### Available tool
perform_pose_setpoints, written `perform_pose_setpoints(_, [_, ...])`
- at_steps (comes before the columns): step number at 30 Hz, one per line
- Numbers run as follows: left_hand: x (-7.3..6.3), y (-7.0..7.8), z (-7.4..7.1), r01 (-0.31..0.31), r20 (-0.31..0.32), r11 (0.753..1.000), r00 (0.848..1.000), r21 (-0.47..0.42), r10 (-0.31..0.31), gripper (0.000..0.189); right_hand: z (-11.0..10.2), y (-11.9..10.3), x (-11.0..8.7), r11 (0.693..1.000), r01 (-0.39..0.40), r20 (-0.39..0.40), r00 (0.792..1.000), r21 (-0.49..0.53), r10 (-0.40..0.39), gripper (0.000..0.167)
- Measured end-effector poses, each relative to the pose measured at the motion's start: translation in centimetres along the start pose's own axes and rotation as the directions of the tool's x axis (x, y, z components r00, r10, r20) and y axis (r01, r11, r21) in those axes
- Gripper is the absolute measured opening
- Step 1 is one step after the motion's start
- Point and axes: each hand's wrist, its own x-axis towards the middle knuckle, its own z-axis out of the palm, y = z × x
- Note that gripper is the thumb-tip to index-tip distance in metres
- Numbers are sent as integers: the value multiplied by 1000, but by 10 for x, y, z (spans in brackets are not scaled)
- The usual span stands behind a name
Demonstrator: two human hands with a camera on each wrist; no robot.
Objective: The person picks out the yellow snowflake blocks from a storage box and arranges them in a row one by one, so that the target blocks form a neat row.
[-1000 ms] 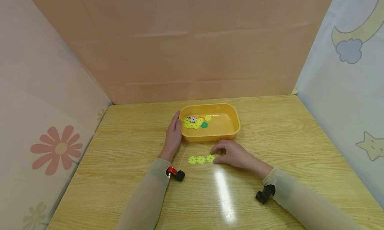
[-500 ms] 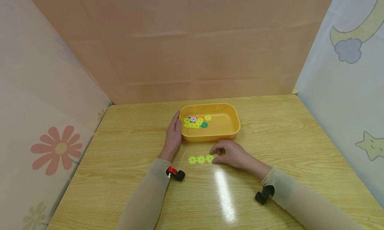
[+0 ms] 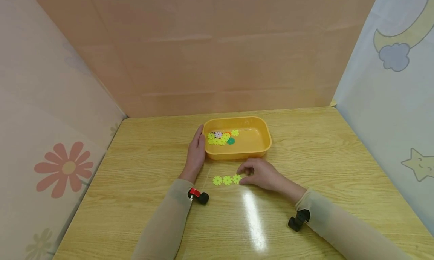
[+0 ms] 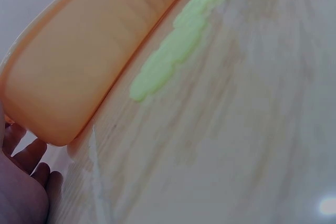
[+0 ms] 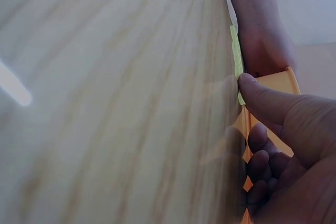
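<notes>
Three yellow-green snowflake discs with notched edges lie in a row on the table: a left disc (image 3: pixel 217 181), a middle disc (image 3: pixel 227 180) and a right disc (image 3: pixel 237 179). My right hand (image 3: pixel 262 175) pinches the right disc by its outer edge, thumb in front, its edge right at the middle disc. In the right wrist view the thumb (image 5: pixel 262 98) lies at the end of the thin row (image 5: pixel 237 51). My left hand (image 3: pixel 196 154) rests against the left side of a yellow plastic bin (image 3: pixel 237 156), its fingers extended along the wall.
Inside the bin, toward its left, lie several more discs, mostly yellow, with a green disc (image 3: pixel 231 141) and a pale lilac disc (image 3: pixel 218 135) among them. Behind the wooden table (image 3: pixel 142 158) stands a peach panel (image 3: pixel 217 56). Printed cloth walls flank both sides.
The right disc has slid slightly left, up against the middle one, with my right hand pinching it. The left hand and the bin stay put.
</notes>
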Motion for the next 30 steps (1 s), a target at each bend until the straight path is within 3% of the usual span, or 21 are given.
perform_pose_setpoints(6, [0,0,0,2,8,1000,1000,-5,-1,56,-2,1,-1,999,-10,7,1000,31,10,25])
perform_pose_setpoints(11, [0,3,2,8,10,1000,1000,-3,-8,56,-7,-1,-5,992,-67,10,998,104,66,28])
perform_pose_setpoints(17, [1,3,3,2,9,1000,1000,-2,-2,58,-23,-15,-12,985,-99,-21,994,140,103,32])
perform_pose_setpoints(30, [0,2,-1,10,17,1000,1000,0,-10,60,-62,-35,7,996,9,-192,981,89,8,34])
